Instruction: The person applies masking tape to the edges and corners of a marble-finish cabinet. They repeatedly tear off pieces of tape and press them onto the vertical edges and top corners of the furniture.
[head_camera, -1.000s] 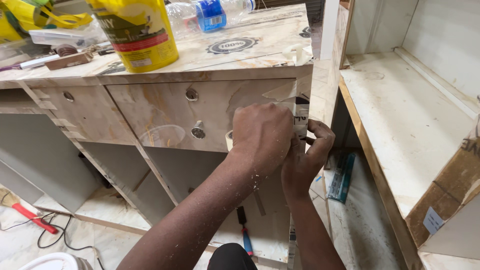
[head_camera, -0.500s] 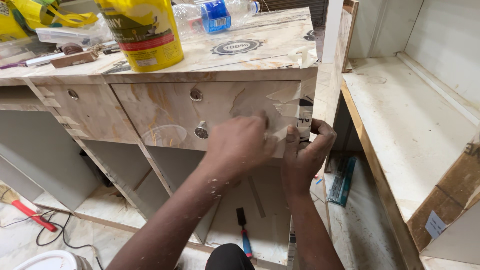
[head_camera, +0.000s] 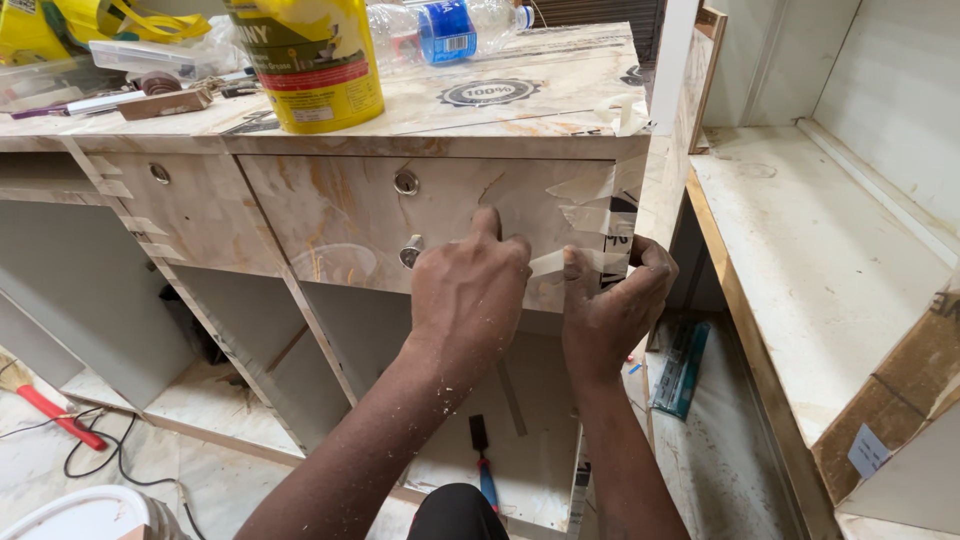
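Marble-patterned cabinet drawer front (head_camera: 330, 215): the left hand (head_camera: 470, 290) presses flat on it, fingers together, while the right hand (head_camera: 610, 305) pinches a masking tape strip (head_camera: 560, 262) at its corner.

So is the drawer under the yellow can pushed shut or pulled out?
Shut. The drawer front sits flush under the countertop edge, with no gap showing; the left hand presses flat against it.

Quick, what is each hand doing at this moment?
Left hand: fingers flat, pressing on the drawer front.
Right hand: gripping the drawer's corner, thumb on a masking tape strip.
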